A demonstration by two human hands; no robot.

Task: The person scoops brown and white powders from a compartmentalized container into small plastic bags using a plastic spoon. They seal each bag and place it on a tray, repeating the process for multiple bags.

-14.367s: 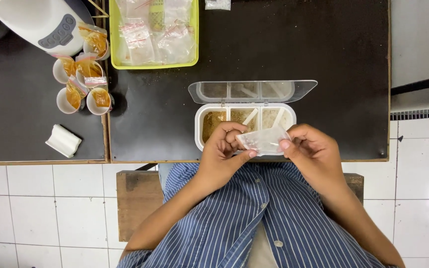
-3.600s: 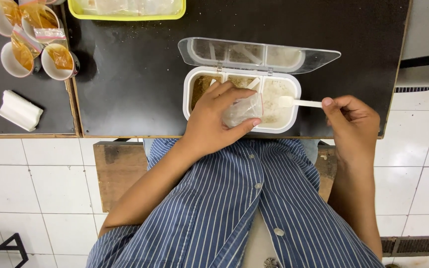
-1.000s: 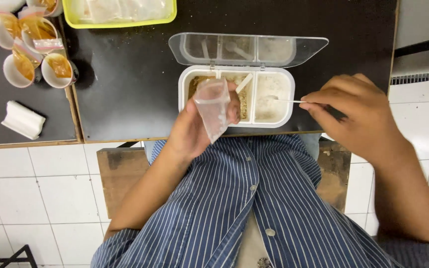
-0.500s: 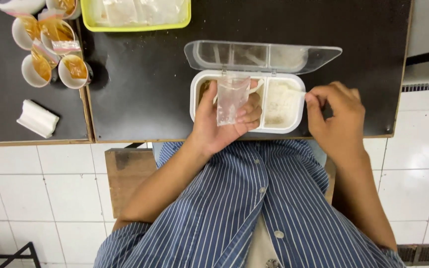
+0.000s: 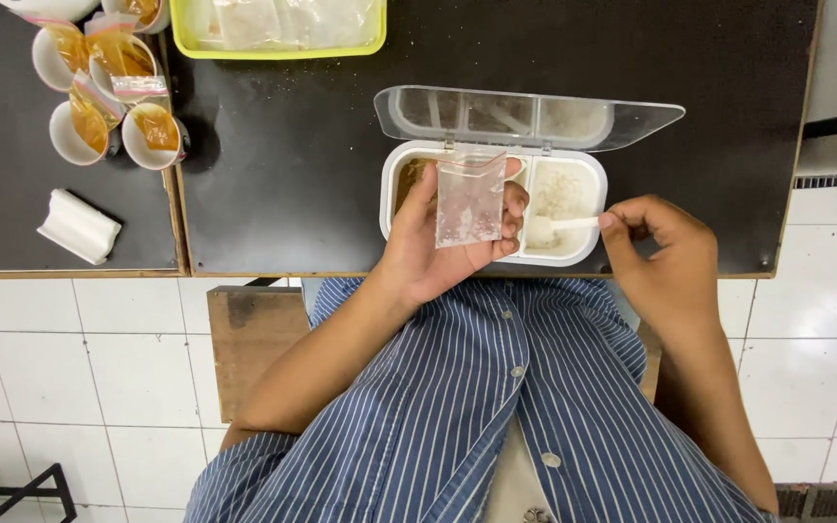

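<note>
While the left hand grips the small clear plastic zip bag upright, the right hand pinches a white plastic spoon; tilting could spill powder onto the black counter.

Left hand raised palm-up, fingers curling upward, thumb pressing from the near side against the fingertips, pinching closed on something thin. Left forearm angling up from lower left, elbow bent, sleeve rolled above it. Right hand lying knuckles-up, thumb and forefinger meeting at the tip in a fine pinch, remaining fingers tucking under. Right forearm running down toward the lower right, wrist held straight.
</note>
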